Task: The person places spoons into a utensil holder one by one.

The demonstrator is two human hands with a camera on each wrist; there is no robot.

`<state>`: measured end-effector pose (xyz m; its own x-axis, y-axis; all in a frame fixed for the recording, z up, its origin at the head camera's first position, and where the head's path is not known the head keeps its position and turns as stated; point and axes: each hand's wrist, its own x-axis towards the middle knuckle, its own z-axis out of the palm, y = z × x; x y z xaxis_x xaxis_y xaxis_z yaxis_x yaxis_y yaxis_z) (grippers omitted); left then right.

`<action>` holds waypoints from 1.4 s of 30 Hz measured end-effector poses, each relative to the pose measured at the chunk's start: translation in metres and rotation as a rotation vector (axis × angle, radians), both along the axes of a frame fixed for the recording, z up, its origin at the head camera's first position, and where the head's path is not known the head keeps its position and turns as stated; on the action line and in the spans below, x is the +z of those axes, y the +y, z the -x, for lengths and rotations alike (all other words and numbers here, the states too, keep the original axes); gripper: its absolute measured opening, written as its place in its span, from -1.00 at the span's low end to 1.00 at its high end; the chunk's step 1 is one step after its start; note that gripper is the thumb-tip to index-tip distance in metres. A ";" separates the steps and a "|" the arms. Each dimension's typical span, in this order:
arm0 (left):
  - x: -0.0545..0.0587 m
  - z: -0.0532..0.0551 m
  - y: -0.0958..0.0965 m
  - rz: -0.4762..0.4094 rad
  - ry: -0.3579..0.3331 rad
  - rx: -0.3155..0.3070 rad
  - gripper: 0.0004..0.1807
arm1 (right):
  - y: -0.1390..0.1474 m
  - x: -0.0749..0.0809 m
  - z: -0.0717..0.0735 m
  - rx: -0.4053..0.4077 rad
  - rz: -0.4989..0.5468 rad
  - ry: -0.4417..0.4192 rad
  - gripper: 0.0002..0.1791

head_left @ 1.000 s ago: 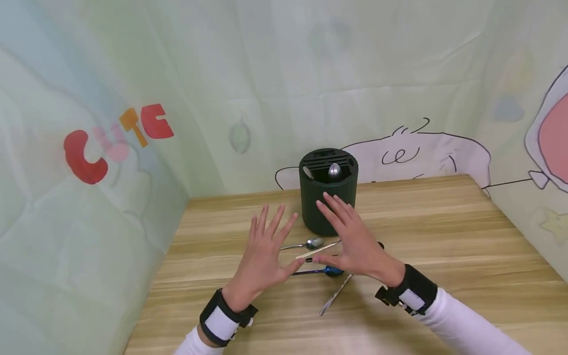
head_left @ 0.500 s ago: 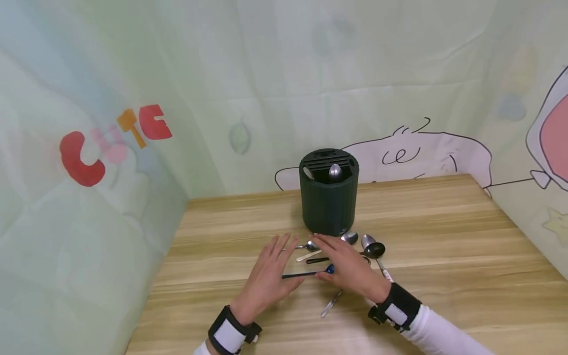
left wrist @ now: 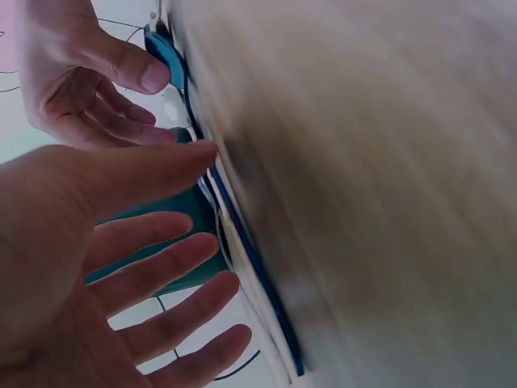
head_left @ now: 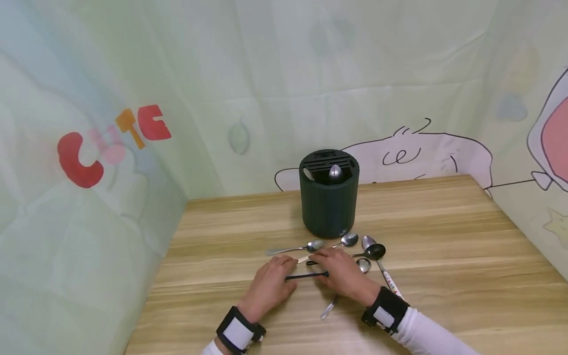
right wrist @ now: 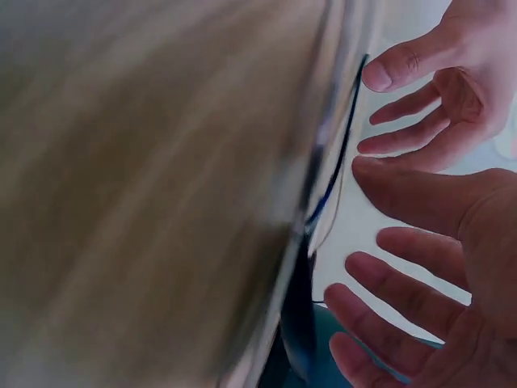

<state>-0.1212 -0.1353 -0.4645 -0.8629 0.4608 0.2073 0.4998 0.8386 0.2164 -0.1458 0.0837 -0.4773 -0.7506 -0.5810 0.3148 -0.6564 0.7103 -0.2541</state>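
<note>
My left hand [head_left: 271, 286] is low over the table by the left end of a blue spoon [head_left: 306, 276]. My right hand [head_left: 343, 273] covers that spoon's bowl end in the head view. Both wrist views show loosely bent, spread fingers, with no grip on the spoon handle [left wrist: 258, 271]. Around the hands lie a silver spoon [head_left: 315, 245], a spoon with a pale handle [head_left: 349, 240], a black spoon [head_left: 375, 251], a spoon with a patterned handle [head_left: 390, 283] and a round-bowled silver spoon [head_left: 364, 265], partly hidden under the right hand.
Behind the spoons stands a dark green cylindrical utensil holder [head_left: 329, 212] with slots on top; a silver spoon [head_left: 336, 172] stands in its front compartment. The wooden table [head_left: 443, 236] borders a printed cloth backdrop [head_left: 248, 74] at the back and sides.
Both hands have come down toward the table and the blue spoon, their fingers bending from stretched to looser. My right hand has moved toward me, uncovering several spoons.
</note>
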 end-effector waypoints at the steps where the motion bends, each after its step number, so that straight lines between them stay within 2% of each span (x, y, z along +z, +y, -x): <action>1: -0.001 0.000 0.000 0.010 0.005 -0.004 -0.54 | -0.001 -0.001 0.000 0.004 -0.010 0.007 -0.47; 5: -0.004 0.001 0.002 0.032 0.026 -0.017 -0.70 | -0.002 -0.004 0.001 0.015 -0.044 0.036 -0.62; 11: -0.003 0.002 0.004 0.051 0.014 -0.036 -0.86 | -0.005 -0.005 0.002 0.033 -0.066 -0.010 -0.82; 18: -0.003 0.001 0.006 0.033 -0.022 -0.060 -0.90 | -0.008 0.000 -0.002 0.056 -0.099 -0.042 -0.81; 26: -0.004 0.000 0.008 0.010 -0.066 -0.094 -0.93 | -0.009 0.000 -0.005 0.034 -0.144 -0.020 -0.81; 32: -0.002 -0.001 0.010 -0.026 -0.152 -0.135 -0.96 | -0.004 0.002 -0.005 0.021 -0.152 0.002 -0.76; 34: -0.001 -0.001 0.010 -0.050 -0.170 -0.140 -0.98 | -0.001 0.005 -0.005 0.025 -0.127 0.021 -0.77; 37: 0.002 -0.001 0.012 -0.097 -0.143 -0.124 -0.96 | 0.005 0.018 -0.006 0.016 -0.033 0.076 -0.75; 42: 0.011 -0.001 0.019 -0.202 -0.077 -0.098 -0.93 | 0.018 0.049 -0.005 -0.034 0.277 0.241 -0.39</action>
